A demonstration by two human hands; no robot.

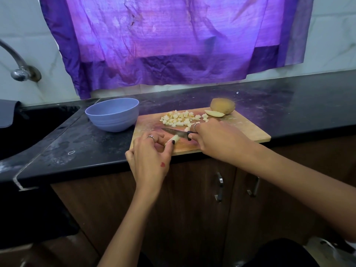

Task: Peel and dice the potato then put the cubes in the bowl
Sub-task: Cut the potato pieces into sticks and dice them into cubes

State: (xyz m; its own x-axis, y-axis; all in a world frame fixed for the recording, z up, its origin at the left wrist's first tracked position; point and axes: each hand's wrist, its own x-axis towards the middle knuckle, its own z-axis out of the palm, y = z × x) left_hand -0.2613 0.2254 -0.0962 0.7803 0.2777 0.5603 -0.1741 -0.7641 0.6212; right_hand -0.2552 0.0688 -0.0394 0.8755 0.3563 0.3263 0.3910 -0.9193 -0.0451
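Right now your left hand (149, 151) pinches a potato strip (172, 140) on the wooden cutting board (240, 130), while your right hand (213, 138) grips the knife (176, 132) just beside it. Diced cubes (181, 118) lie heaped behind the blade; the blue bowl (113, 114) sits on the surface left of the board.

Black counter (289, 105), dusty and scuffed; on it a blue bowl (112, 114) just beside a wooden board (248, 130).
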